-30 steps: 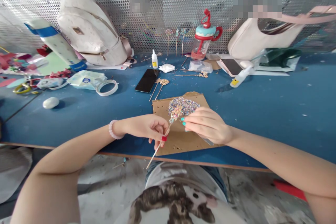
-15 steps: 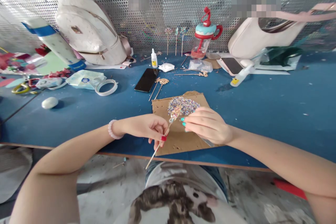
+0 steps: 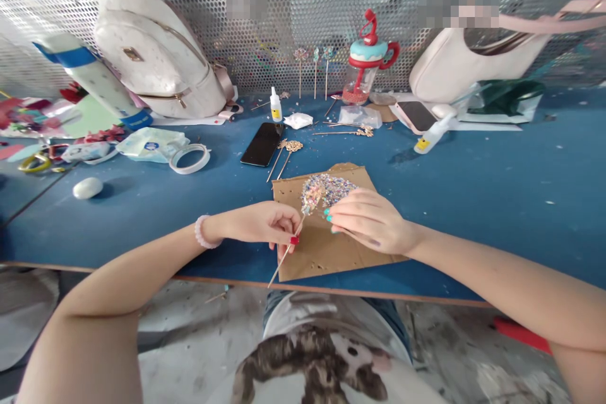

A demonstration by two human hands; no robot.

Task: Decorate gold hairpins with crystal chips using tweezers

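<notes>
A thin metal hairpin (image 3: 286, 256) with a beaded, glittery head is pinched between the thumb and fingers of my left hand (image 3: 274, 226). Its head rests over a pile of small multicoloured beads (image 3: 337, 187) on a piece of brown cardboard (image 3: 326, 257). At the right side of the pile is my right hand (image 3: 374, 219), its fingers bent together near the beads. Whatever its fingertips hold is hidden or too small to name. Two more pins with golden openwork heads (image 3: 293, 146) lie behind the cardboard.
A black phone (image 3: 262, 144), a glue bottle (image 3: 275, 106) and a tape roll (image 3: 189, 158) lie behind and left. Further back stand a backpack (image 3: 151, 50), a red-lidded cup (image 3: 363, 66) and a white handbag (image 3: 473, 63). Another glue bottle (image 3: 433, 136) lies at the right.
The pin in my left hand has tilted steeper and its head has shifted slightly left over the beads. My right hand has moved a little left. The whole view has shifted slightly.
</notes>
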